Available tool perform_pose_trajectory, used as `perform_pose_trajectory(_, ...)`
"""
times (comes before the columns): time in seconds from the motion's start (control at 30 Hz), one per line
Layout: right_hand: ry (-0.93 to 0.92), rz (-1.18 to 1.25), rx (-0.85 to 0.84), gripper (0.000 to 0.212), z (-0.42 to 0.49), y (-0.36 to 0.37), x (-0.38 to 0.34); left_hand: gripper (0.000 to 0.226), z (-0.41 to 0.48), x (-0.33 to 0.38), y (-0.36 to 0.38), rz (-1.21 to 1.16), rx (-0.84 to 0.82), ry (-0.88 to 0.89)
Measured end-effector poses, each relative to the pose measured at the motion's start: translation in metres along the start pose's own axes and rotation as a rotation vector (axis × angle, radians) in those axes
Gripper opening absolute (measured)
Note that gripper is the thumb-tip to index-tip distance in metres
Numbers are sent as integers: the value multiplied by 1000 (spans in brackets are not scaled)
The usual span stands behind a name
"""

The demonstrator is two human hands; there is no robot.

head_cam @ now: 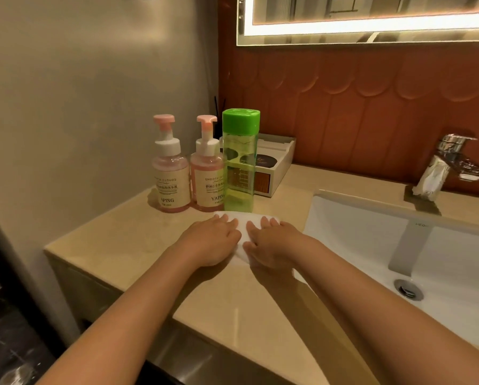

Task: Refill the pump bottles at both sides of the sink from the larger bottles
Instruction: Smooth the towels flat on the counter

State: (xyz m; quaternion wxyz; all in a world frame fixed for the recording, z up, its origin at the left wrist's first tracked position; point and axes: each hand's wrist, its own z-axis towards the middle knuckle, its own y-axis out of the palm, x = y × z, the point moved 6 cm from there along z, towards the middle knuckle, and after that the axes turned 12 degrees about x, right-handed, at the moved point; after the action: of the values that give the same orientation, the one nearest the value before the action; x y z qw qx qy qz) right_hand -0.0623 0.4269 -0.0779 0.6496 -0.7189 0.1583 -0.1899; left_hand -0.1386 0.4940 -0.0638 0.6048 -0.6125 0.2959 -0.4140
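1. Left hand palm down on a white cloth, fingers straight and close together, pressing flat, nothing gripped.
2. Right hand just beside it on the same cloth, palm down, fingers straight and slightly spread, thumb out toward the left hand, nothing gripped.
3. Cloth flat on the beige counter, left of the sink, with a bare strip showing between the 2 hands and its far edge at the foot of the green bottle.
4. Green bottle upright just behind the cloth: tall, see-through, green cap closed on top, yellow-green liquid inside.
5. 2 pump bottles upright to its left, near the grey wall: left pump bottle and right pump bottle, side by side, each with pink pump head, white collar, cream label and pink liquid. Right one partly hidden behind the green bottle; touching or not, cannot tell.
6. White tray behind and to the right of the green bottle, against the red-brown tiled wall, something dark and round inside.
7. 2 thin dark sticks in the corner, behind the green cap.
8. Chrome tap at the far rim of the sink, well apart from both hands; drain low in the white basin.
9. Lit mirror above the tiles.
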Motion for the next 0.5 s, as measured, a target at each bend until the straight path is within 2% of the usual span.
perform_pose_trajectory(0.5,4,12,11,56,54,-3,19,50,47,-6,5,-16,26,-70)
